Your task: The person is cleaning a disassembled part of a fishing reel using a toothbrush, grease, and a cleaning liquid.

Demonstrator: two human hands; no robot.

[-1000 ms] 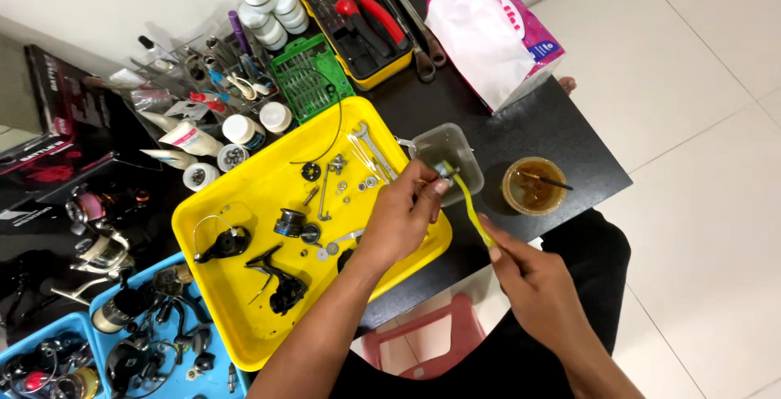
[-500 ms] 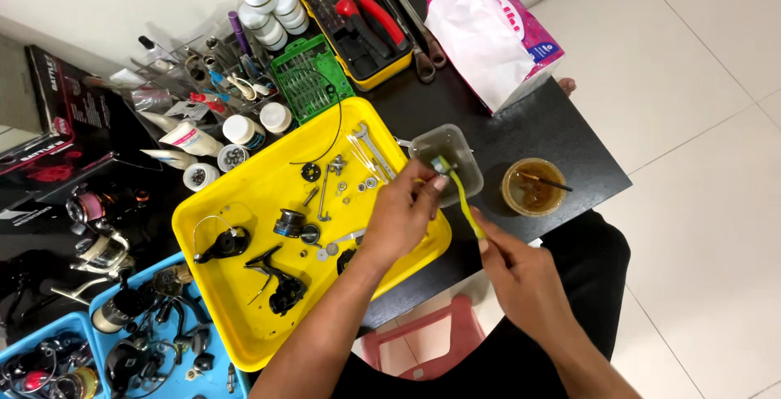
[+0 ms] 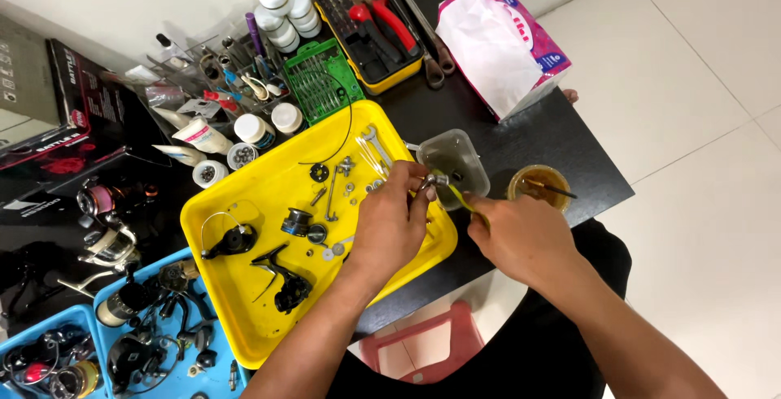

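A black tabletop (image 3: 561,143) stands on a floor of large pale tiles (image 3: 691,82) with thin grout lines. A red plastic stool (image 3: 423,350) sits beneath. Even, bright light.

A pink tissue pack (image 3: 500,45) lies at the far right of the black table (image 3: 529,143), beside a yellow tool case (image 3: 376,29) with red-handled pliers (image 3: 382,21) and a green bit holder (image 3: 325,82). White jars (image 3: 285,4) stand behind them, and tubes (image 3: 195,135) lie near the wall. Blue trays (image 3: 171,350) at the left hold dark reel parts, and a red stool (image 3: 423,350) stands under the table.
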